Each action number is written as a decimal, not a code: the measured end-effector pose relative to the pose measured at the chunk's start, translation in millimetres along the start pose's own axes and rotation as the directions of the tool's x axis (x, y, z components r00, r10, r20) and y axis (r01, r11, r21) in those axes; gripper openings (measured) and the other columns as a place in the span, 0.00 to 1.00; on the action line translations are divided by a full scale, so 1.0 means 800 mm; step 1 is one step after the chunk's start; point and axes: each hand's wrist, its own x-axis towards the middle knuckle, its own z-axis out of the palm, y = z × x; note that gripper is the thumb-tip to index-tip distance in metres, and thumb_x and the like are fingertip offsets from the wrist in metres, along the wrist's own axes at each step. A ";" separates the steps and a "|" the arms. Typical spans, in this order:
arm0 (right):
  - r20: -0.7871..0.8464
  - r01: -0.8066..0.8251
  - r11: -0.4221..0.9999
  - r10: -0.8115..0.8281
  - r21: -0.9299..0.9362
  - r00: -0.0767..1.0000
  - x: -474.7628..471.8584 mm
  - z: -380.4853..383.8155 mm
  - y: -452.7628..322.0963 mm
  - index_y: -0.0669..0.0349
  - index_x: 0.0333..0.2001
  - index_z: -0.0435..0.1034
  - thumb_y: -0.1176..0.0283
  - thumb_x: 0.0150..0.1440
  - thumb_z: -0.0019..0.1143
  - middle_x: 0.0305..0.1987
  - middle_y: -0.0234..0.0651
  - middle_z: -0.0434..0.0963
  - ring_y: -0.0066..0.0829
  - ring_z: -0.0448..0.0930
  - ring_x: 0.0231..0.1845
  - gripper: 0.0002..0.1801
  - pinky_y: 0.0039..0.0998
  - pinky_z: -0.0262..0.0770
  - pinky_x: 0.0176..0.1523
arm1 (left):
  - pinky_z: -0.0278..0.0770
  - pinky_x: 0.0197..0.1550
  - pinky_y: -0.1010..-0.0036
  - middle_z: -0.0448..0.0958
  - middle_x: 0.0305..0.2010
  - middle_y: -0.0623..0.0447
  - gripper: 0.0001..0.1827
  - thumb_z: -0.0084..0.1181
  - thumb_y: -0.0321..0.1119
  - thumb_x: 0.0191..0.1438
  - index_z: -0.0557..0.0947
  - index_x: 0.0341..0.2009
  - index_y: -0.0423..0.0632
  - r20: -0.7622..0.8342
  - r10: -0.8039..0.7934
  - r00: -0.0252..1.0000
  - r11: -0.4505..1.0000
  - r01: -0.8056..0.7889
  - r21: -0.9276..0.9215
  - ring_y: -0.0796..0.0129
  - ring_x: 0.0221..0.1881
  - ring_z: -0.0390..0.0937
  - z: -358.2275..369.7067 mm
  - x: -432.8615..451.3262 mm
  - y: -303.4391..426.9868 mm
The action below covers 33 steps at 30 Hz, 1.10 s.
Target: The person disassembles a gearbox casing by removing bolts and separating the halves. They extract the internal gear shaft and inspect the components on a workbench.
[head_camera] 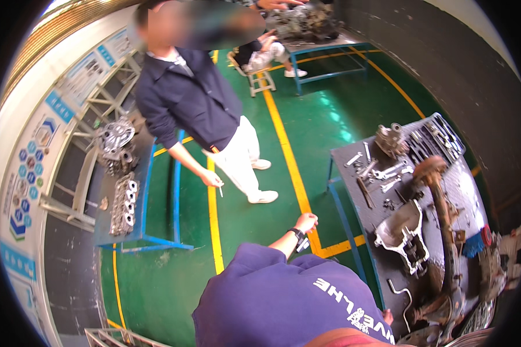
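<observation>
My left hand (307,222), a black watch on its wrist, is held out before my body over the green floor. Its fingers are curled in, and nothing shows between them. Only a small part of my right hand (387,316) shows, by the near edge of the steel workbench (375,256); my shirt hides the rest. A cranked steel rod (403,295) lies on the bench close to that hand. Farther along are a cast metal housing (401,232), a rusty axle-like shaft (443,225), several wrenches (386,172) and an open socket tool case (443,139).
A person in a dark jacket (191,99) stands ahead, a thin white stick in one hand. At left, a blue-framed bench (145,204) bears a cylinder head (123,206) and a transmission housing (117,136). Someone sits on a stool (260,82) beside a far table (325,47).
</observation>
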 end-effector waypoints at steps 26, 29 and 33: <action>-0.107 -0.632 0.733 0.670 0.253 0.734 -0.227 0.062 0.071 0.58 0.54 0.72 0.45 0.64 0.45 0.44 0.37 0.83 0.36 0.82 0.46 0.29 0.45 0.76 0.41 | 0.83 0.32 0.71 0.82 0.43 0.50 0.18 0.55 0.39 0.64 0.74 0.55 0.46 0.185 -0.147 0.972 0.982 0.121 0.144 0.67 0.33 0.82 0.018 0.033 -0.001; -0.125 -0.675 0.701 0.709 0.231 0.694 -0.275 0.090 0.058 0.59 0.54 0.71 0.45 0.64 0.45 0.44 0.38 0.83 0.35 0.81 0.44 0.30 0.47 0.75 0.42 | 0.83 0.33 0.71 0.82 0.43 0.50 0.18 0.54 0.39 0.64 0.74 0.56 0.46 0.247 -0.165 0.955 0.973 0.116 0.198 0.68 0.34 0.82 0.048 0.034 0.000; -0.126 -0.677 0.698 0.712 0.234 0.691 -0.286 0.090 0.041 0.60 0.54 0.72 0.44 0.64 0.46 0.43 0.37 0.83 0.33 0.82 0.43 0.30 0.43 0.75 0.40 | 0.81 0.30 0.74 0.82 0.42 0.50 0.17 0.52 0.39 0.65 0.75 0.54 0.45 0.264 -0.193 0.945 0.967 0.138 0.214 0.71 0.31 0.81 0.063 0.034 -0.011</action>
